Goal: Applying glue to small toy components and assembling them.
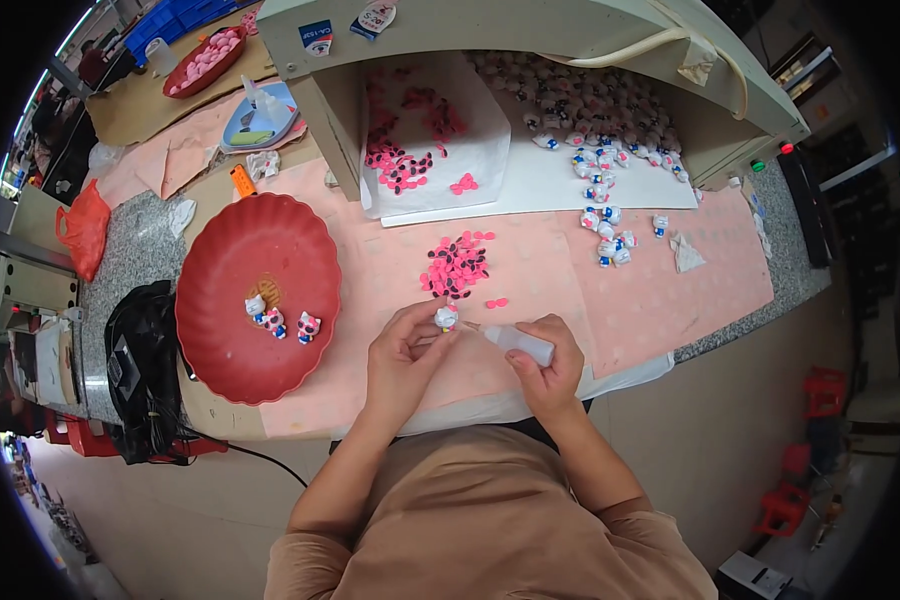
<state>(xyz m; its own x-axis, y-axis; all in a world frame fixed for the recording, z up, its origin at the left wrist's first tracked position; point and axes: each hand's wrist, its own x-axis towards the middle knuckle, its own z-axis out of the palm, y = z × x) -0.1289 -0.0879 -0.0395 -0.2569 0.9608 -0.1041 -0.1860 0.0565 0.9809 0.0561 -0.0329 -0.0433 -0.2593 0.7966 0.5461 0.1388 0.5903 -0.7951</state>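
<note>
A small white cat figurine (446, 318) is pinched in the fingertips of my left hand (402, 358), above the pink-covered table. My right hand (550, 368) grips a translucent squeeze bottle (526, 344), its thin nozzle pointing left at the figurine. Whether the tip touches it, I cannot tell. Just beyond my hands lies a pile of small pink and black pieces (456, 264), with a few pink ones (497, 303) off to its right. To the left, a scalloped red bowl (205, 330) holds a few figurines (309, 326) with pink and black parts on their faces.
Under the pale cabinet (325, 130), a white sheet (480, 140) carries more pink pieces. Beside it, many white-and-blue figurines (580, 110) crowd a white board, some spilling toward me. A blue tray (260, 118), an orange object (242, 181) and a black bag (140, 370) are on the left.
</note>
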